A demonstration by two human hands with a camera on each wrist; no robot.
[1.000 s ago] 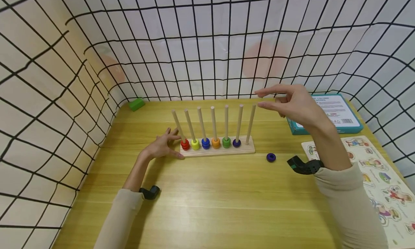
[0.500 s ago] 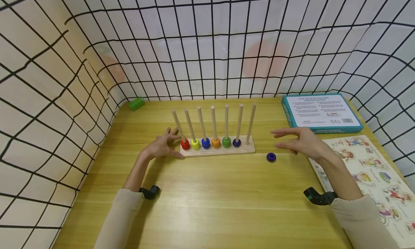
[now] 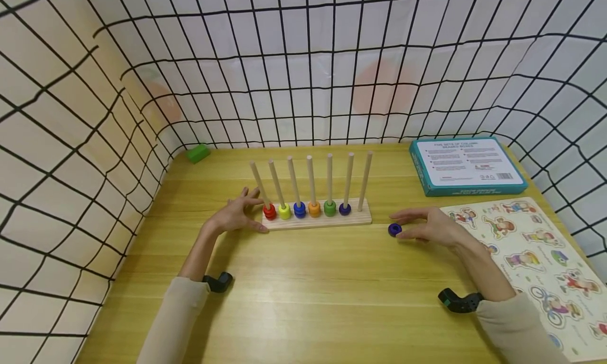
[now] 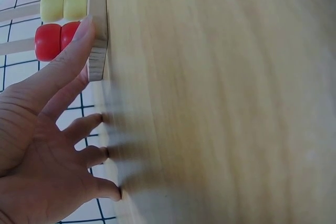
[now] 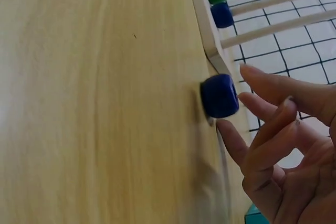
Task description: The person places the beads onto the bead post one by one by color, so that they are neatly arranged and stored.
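A wooden peg stand (image 3: 317,224) holds several upright pegs. Red beads (image 3: 269,212), yellow beads (image 3: 284,212), blue (image 3: 300,210), orange (image 3: 314,209) and green beads (image 3: 329,208) sit low on their pegs, with a single dark purple bead (image 3: 344,209) after them. The rightmost peg (image 3: 365,182) is bare. My left hand (image 3: 234,214) grips the stand's left end between thumb and index finger; its other fingertips touch the table. Beside a loose purple bead (image 5: 219,96) on the table, my right hand (image 3: 431,227) has thumb and index finger parted around it, apparently not gripping.
A teal box (image 3: 469,166) lies at the back right. In front of it is a board with printed figures (image 3: 536,258), partly under the right forearm. A green block (image 3: 198,153) sits at the back left corner. Black netting (image 3: 308,85) encloses the table's back and sides.
My right hand has come down from above the rightmost peg to the loose purple bead, its fingers now around it. My left hand stays at the stand's left end.
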